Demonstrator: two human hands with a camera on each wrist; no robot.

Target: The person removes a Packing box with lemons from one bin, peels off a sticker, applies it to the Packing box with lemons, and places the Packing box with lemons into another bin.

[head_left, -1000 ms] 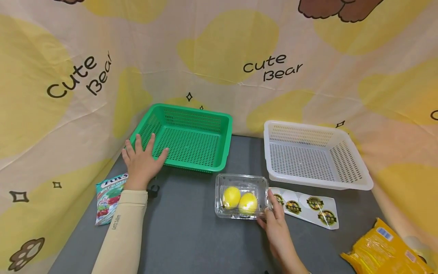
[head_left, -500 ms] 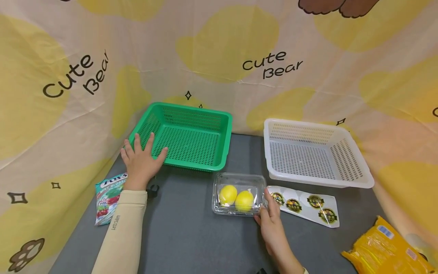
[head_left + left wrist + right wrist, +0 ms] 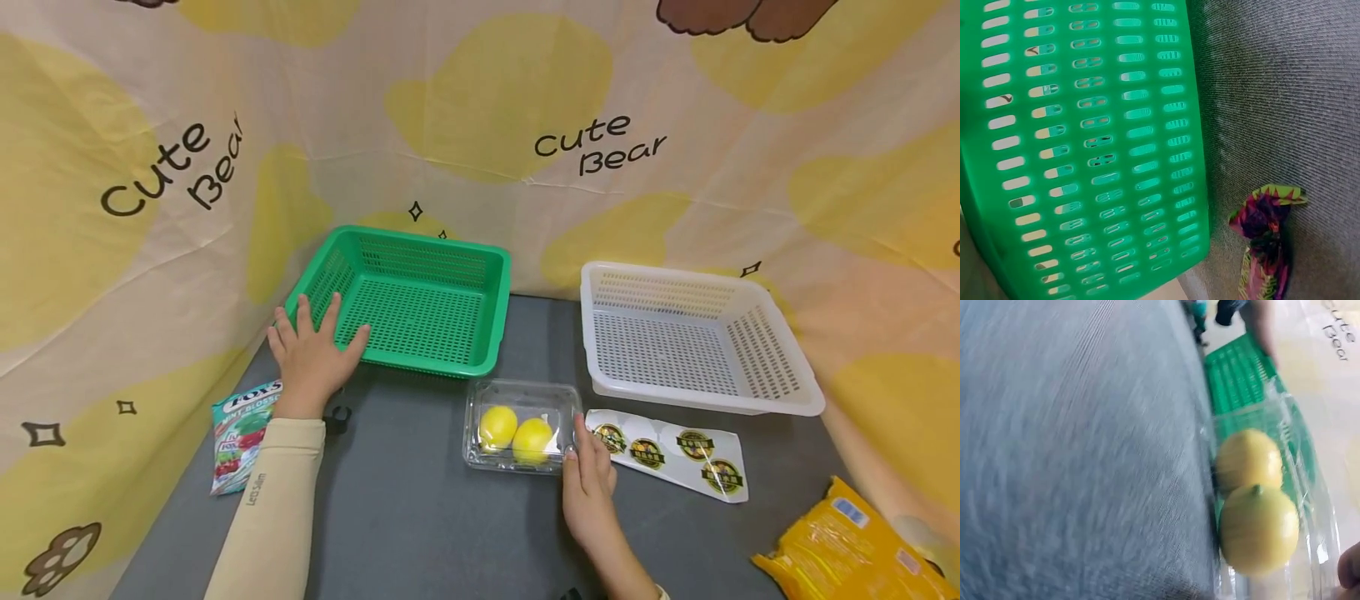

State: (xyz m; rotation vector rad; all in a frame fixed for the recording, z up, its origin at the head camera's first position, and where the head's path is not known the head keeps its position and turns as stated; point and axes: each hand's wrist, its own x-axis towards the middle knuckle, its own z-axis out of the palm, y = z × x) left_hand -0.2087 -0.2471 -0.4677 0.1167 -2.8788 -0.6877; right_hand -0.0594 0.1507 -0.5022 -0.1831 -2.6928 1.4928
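Two yellow lemon-like fruits (image 3: 497, 428) lie in a clear plastic clamshell box (image 3: 487, 462) at the middle of the table. At the box's right end is my right hand (image 3: 590, 487), its thumb and forefinger stretched along the edge. The right wrist view shows the fruits (image 3: 1259, 530) through the clear plastic, with a fingertip (image 3: 1350, 565) at the far right. My left hand (image 3: 311, 358) lies spread over the front left corner of a green plastic basket (image 3: 491, 333), holding nothing. The basket's slotted wall (image 3: 1104, 144) fills much of the left wrist view.
Behind and right stands a white basket (image 3: 660, 398). A sheet of round stickers (image 3: 660, 437) lies before it, with an orange packet (image 3: 847, 542) at front right. A teal sweets bag (image 3: 236, 446) sits by the left forearm. A purple-green wrapper (image 3: 1266, 234) shows near the green basket.
The clear box has shifted slightly left and back with the right hand. The right fingers have moved from under its front corner to its right side. The left hand stays put.
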